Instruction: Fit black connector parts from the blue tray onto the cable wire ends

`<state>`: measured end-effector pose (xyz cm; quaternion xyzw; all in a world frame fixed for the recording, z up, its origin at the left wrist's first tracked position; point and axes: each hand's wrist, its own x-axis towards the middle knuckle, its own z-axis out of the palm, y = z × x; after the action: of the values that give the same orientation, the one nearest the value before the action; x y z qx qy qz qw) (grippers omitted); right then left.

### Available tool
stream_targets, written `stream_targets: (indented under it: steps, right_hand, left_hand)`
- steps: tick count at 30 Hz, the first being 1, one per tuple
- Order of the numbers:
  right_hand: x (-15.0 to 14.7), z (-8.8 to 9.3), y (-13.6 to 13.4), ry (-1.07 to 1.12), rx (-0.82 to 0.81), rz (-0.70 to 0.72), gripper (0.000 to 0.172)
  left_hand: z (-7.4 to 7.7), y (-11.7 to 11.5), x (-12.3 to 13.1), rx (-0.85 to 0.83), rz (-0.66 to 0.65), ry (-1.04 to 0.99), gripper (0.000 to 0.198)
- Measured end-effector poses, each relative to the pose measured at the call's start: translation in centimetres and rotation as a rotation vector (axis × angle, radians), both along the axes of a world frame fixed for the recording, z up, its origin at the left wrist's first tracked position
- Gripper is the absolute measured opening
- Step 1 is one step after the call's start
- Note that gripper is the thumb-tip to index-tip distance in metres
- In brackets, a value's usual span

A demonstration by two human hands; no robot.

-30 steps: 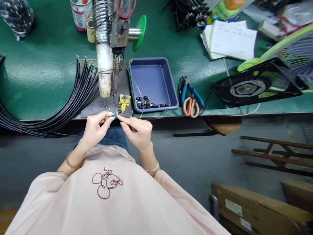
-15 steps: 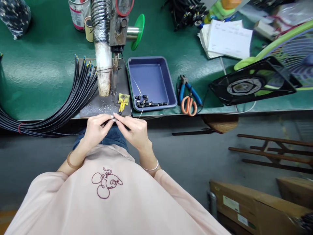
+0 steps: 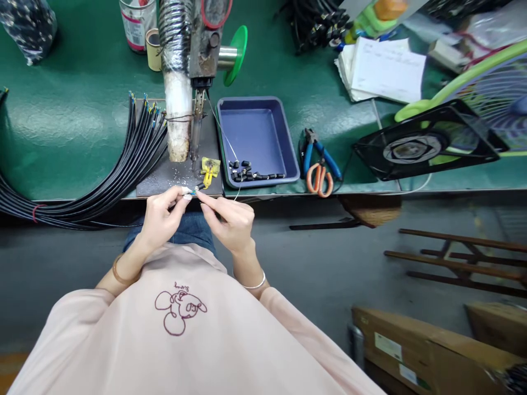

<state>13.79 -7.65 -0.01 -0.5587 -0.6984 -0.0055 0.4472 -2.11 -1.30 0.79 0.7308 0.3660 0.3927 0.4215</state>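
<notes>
At the table's front edge, my left hand (image 3: 163,215) is closed in a pinch on the end of a black cable, whose small coloured wires (image 3: 193,192) stick out past the fingertips. My right hand (image 3: 230,219) has its index finger stretched to the wire ends, with the thumb apart below it. Just beyond the fingertips is a yellow clip (image 3: 209,174) on the dark work plate (image 3: 160,184), with a small dark part at its near end. Above it hangs a soldering iron (image 3: 196,129) beside a white-wrapped hose (image 3: 178,120).
A blue tray (image 3: 255,118) holds several small black connectors (image 3: 251,174). Right of it lie blue-handled pliers (image 3: 327,159) and orange-handled scissors (image 3: 319,180). A black cable bundle (image 3: 111,178) curves along the left, and a green solder spool (image 3: 236,55) stands behind. A black fan (image 3: 415,145) sits at right.
My right thumb has moved away from its index finger and from the left fingertips. The coloured wires now show between the hands. The view has shifted slightly.
</notes>
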Motion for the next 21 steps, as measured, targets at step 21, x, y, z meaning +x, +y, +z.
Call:
stream_targets:
  steps: [21]
  right_hand:
    - [0.6, 0.0, 1.5, 0.664, -0.412, 0.094, 0.017]
  left_hand:
    - [0.3, 0.4, -0.1, -0.066, 0.003, -0.044, 0.014]
